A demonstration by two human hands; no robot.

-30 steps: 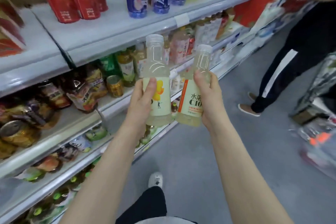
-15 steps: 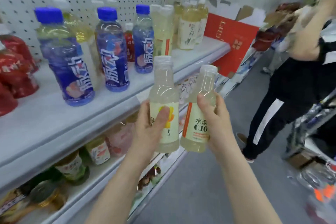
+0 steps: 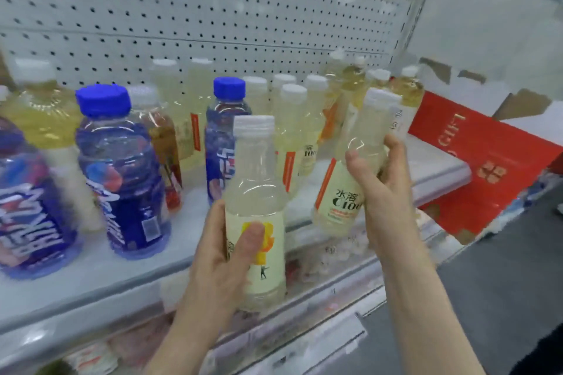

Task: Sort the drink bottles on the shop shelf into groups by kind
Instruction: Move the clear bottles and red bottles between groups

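White metal made up the shelf [image 3: 91,280] and its pegboard [image 3: 182,9], which filled most of the view, and a red box [image 3: 487,167] leaned at the right end. By my reading the sorting was only partly done. Blue bottles [image 3: 122,179] stood toward the left, but a reddish bottle [image 3: 166,155] and yellow bottles [image 3: 39,113] sat among and behind them. Pale bottles [image 3: 292,119] clustered mid-shelf by the pegboard, with amber bottles [image 3: 408,91] just beyond them. Two more pale drinks were off the shelf, held in front of its edge. The left bottle [image 3: 256,186] was upright with a yellow picture on its label. It sat in the left hand [image 3: 219,256], whose fingers [image 3: 251,237] were wrapped round the label. The right bottle [image 3: 344,189] tilted its cap toward the pale cluster. It was in the right hand [image 3: 384,192], fingers clamped round its shoulder. Both seemed to belong with the pale bottles and were not yet set down. The mixed left end probably needed sorting too. Blur hid most labels.
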